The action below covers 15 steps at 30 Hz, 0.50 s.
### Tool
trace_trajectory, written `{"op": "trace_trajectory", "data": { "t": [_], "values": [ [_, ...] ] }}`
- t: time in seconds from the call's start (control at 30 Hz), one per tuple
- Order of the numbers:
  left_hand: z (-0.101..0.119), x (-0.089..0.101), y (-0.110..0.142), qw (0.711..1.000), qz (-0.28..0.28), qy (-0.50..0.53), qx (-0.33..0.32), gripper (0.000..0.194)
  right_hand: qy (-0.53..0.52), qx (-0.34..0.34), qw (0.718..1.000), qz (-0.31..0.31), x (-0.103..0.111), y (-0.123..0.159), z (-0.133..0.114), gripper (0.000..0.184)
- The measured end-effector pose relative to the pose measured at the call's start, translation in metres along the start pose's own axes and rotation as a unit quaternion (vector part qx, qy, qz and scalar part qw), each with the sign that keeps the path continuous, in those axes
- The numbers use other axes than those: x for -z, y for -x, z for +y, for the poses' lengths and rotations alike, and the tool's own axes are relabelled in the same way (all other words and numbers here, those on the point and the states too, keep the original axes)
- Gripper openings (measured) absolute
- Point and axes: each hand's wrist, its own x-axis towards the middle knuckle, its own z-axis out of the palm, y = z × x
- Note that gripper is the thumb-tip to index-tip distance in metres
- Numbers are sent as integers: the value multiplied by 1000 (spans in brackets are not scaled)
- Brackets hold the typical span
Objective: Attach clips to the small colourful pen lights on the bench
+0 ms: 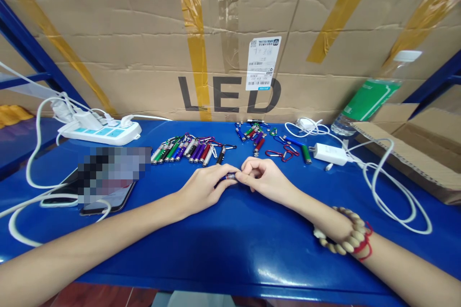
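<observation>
My left hand (207, 187) pinches a small dark blue keychain flashlight (230, 177) between thumb and fingers, low over the blue table. At its other end, my right hand (264, 180) is closed with thumb and fingertips on the tip, and the fingers hide that end. Just behind my left hand lies a row of several keychain flashlights (190, 150) in green, purple, red, silver and black, with carabiner clips. Beyond my right hand is a looser cluster of flashlights (258, 136). Red carabiner clips (284, 154) lie to the right of that cluster.
A big cardboard box (144, 48) stands along the back of the blue table (230, 249). On the left are a white power strip (108, 132), phones (108, 204) and cables. Rightward lie a white adapter (330, 153), a tilted bottle (374, 93) and an open carton (406, 160).
</observation>
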Motion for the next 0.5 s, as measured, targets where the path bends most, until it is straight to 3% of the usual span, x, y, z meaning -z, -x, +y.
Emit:
{"op": "trace_trajectory", "data": {
  "t": [0.5],
  "values": [
    [2, 1, -1, 999, 15, -19, 25, 19, 107, 98, 986, 82, 0, 2, -1, 27]
  ]
}}
